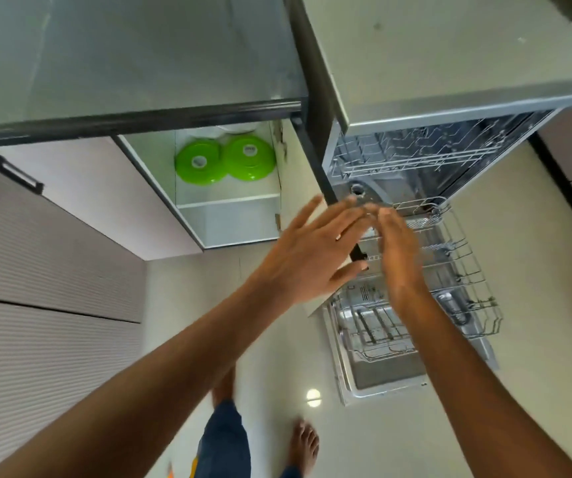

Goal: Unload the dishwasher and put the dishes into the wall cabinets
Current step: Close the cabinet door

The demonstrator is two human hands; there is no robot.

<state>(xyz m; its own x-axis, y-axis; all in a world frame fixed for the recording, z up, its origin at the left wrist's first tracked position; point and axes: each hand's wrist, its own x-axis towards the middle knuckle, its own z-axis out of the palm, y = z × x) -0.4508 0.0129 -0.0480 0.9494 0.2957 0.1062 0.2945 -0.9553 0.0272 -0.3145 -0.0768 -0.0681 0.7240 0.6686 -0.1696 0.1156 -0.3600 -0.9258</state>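
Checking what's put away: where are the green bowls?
In the head view, left of centre: the two green bowls sit upside down, side by side, in the open cabinet, left of the dishwasher.

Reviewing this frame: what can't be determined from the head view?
- White dishes behind the green bowls: cut off by the cabinet edge, type unclear.
- Left hand and right hand: motion-blurred, contact unclear.
- Lower rack: partly hidden by the hands, any leftovers unclear.

I have one view only, worn on the head; it looks steeply down past both forearms to the floor [536,391]; the dishwasher [450,98] sits close ahead-right.
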